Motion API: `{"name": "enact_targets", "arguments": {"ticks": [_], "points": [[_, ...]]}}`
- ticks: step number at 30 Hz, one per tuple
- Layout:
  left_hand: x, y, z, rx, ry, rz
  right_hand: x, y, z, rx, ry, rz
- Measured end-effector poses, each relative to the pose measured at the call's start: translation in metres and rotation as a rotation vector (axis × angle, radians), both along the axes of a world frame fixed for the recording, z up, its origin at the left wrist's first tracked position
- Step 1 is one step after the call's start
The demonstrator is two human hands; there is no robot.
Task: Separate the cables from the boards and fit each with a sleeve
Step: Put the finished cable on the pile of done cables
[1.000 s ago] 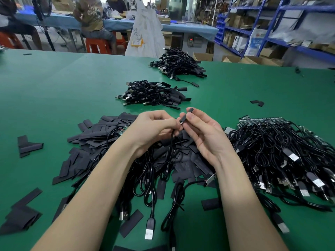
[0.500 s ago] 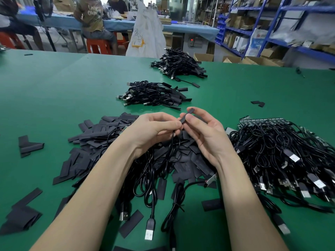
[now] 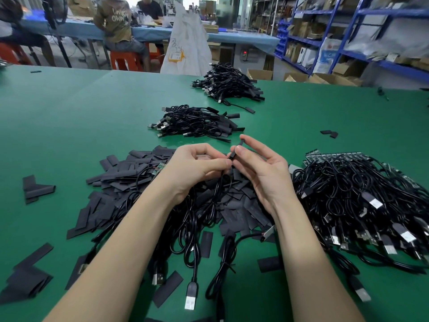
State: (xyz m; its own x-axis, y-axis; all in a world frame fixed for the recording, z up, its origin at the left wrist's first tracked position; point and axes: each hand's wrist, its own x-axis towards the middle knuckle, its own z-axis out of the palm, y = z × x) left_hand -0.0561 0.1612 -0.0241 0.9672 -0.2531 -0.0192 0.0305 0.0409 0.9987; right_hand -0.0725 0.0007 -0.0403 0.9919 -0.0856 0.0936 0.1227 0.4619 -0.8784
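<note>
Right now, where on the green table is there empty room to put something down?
The green table is bare on the far left, beyond the flat black sleeves. There is another bare stretch on the right, between the far cable bundle and the big cable heap. Around both hands it is crowded.

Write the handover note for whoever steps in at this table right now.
Left hand pinches a black cable at its end; right hand pinches a black sleeve at that end.
Loose sleeves are heaped under the hands; cables on boards are piled to the right.
Done: two sleeved piles, near and far.
Left: seat this sleeve, then work through the right pile.
</note>
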Motion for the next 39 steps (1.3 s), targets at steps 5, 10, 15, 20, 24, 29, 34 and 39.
{"name": "enact_targets", "arguments": {"ticks": [5,10,15,20,24,29,34,39], "points": [[0.0,-0.001,0.0,0.009,-0.02,0.02,0.002,0.002,-0.002,0.034,0.018,-0.031],[-0.001,-0.004,-0.002,0.228,-0.156,0.025,0.003,0.001,-0.002,0.083,0.064,-0.098],[-0.002,-0.006,0.006,0.17,-0.184,0.042,0.003,-0.006,0.0,0.105,0.073,-0.089],[0.02,-0.011,0.035,0.205,-0.318,0.186,0.004,-0.013,0.0,0.086,0.124,-0.11],[0.068,-0.021,0.068,0.494,-0.559,0.239,0.004,-0.014,-0.001,0.034,0.144,-0.119],[0.137,-0.031,0.077,1.001,-0.74,0.256,0.005,-0.015,-0.004,0.013,0.159,-0.121],[0.176,-0.025,0.04,1.42,-0.683,0.181,0.007,-0.016,-0.004,-0.001,0.165,-0.107],[0.165,-0.02,0.025,1.235,-0.676,0.193,0.007,-0.015,-0.004,-0.032,0.181,-0.111]]}}
